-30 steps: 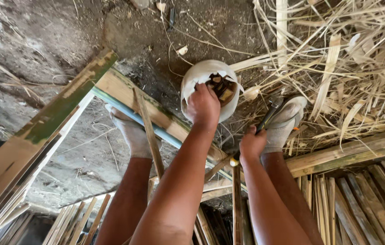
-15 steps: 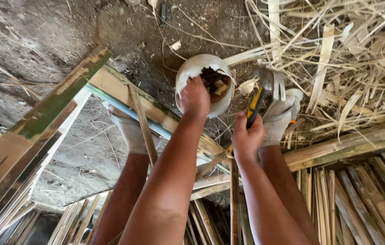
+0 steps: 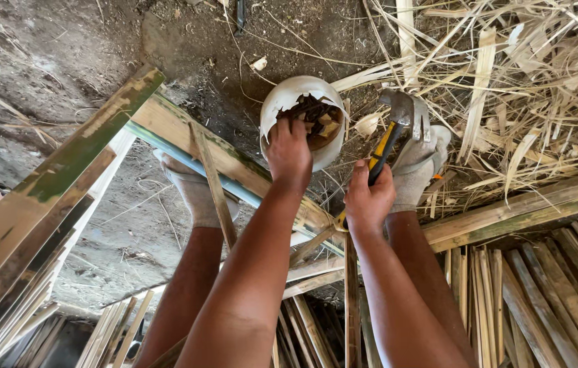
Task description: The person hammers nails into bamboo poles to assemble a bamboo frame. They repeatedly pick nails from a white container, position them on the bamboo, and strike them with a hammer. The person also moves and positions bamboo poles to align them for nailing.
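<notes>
Ground [image 3: 64, 61]: bare, dark, packed dirt, strewn with thin dry fibres.
Container [image 3: 302, 119]: white, cracked plastic tub standing on the dirt, holding rusty nails.
Straw pile [image 3: 527, 82]: pale split cane strips and shavings, heaped at upper right.
Frame beam [image 3: 71, 170]: green-stained timber lying aslant across the dirt.
Slats [image 3: 541, 300]: split bamboo strips side by side at lower right.
</notes>
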